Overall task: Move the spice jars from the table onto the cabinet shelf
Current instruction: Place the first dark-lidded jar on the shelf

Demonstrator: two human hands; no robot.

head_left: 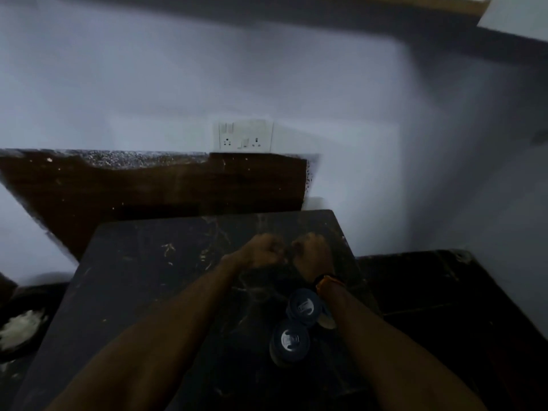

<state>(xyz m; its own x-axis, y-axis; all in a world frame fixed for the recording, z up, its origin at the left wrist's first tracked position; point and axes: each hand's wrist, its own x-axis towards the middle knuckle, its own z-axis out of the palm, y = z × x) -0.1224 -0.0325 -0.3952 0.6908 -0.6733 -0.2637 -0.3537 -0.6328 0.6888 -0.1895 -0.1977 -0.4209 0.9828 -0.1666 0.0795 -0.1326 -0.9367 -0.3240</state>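
Two spice jars with dark blue lids stand close together on the dark marble table (142, 292), between my forearms: one jar (304, 308) nearer my right wrist, the other jar (290, 341) just in front of it toward me. A third jar's edge may show beside the right arm, mostly hidden. Both hands rest on the table beyond the jars, fists side by side and nearly touching. My left hand (264, 250) is curled closed. My right hand (311, 250) is curled closed too, with a dark band on its wrist. Neither holds a jar. The picture is dim and blurred.
A white wall with a socket plate (243, 136) rises behind the table. A brown wooden panel (148, 185) sits at the table's far edge. A dark bowl with white stuff (20, 327) lies low on the left. A dark shelf edge (326, 13) runs overhead.
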